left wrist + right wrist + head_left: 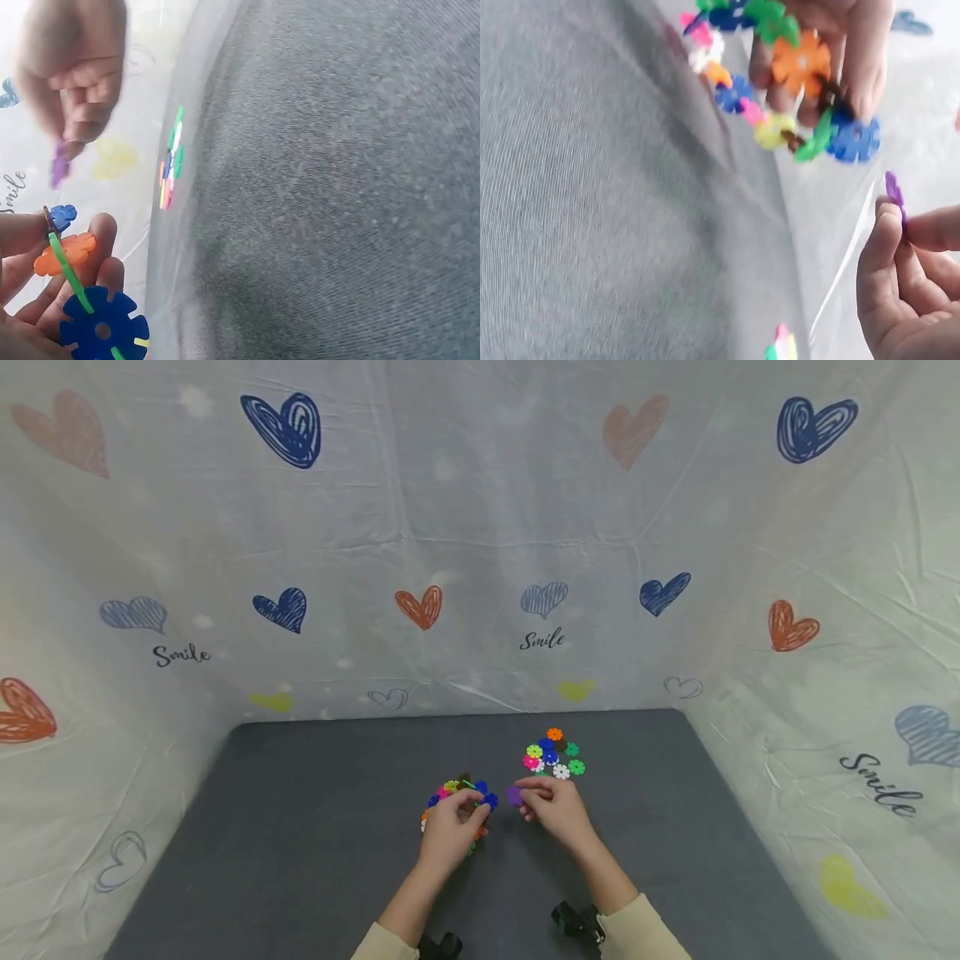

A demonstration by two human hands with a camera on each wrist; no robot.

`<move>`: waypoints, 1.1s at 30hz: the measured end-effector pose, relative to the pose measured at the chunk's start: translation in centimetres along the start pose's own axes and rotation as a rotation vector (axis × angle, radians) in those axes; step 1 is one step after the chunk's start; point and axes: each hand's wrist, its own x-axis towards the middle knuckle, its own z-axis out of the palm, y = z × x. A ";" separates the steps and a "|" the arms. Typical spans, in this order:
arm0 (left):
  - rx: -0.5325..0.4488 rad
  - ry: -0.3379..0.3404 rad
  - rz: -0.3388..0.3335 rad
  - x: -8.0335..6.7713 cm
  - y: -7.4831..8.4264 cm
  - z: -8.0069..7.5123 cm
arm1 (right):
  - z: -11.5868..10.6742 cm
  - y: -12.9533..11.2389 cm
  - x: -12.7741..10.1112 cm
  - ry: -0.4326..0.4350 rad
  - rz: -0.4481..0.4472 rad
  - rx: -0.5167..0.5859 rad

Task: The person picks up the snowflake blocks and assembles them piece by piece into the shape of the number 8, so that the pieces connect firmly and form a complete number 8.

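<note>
My left hand holds a chain of interlocked plastic snowflake discs in many colours, pinching it near a blue disc. The chain curves round in a ring-like shape; whether its ends meet I cannot tell. In the left wrist view, an orange disc and a larger blue disc show by the fingers, joined by green pieces. My right hand pinches a single purple disc between thumb and fingertips, apart from the chain and just to its right. It is seen nearly edge-on in the right wrist view.
Several loose discs in green, white, orange, blue and pink lie on the dark grey table, beyond my right hand. A pale curtain printed with hearts hangs behind the table and along both sides.
</note>
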 end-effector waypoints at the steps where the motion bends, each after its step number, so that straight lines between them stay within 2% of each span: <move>1: 0.008 0.005 0.014 0.0 -0.1 0.1 | 0.2 -0.2 -0.1 0.004 -0.013 -0.012; 6: 0.063 0.019 0.095 -0.2 -0.6 0.4 | 0.9 -1.0 -0.6 0.032 -0.103 -0.113; 11: 0.138 0.051 0.182 -0.4 -0.8 0.6 | 1.4 -1.3 -0.8 0.076 -0.155 -0.180; 15: 0.175 0.088 0.234 -0.5 -0.6 0.7 | 1.7 -1.4 -0.8 0.114 -0.148 -0.158; 22: 0.335 0.170 0.317 -0.7 -0.6 1.0 | 2.4 -0.8 -0.6 0.163 -0.110 -0.066; 27: 0.377 0.211 0.377 -0.8 -0.8 1.1 | 2.1 -0.8 -0.7 0.101 -0.130 -0.113; 33: 0.403 0.196 0.420 -0.7 -1.0 1.1 | 1.6 -0.8 -0.6 0.012 -0.137 -0.155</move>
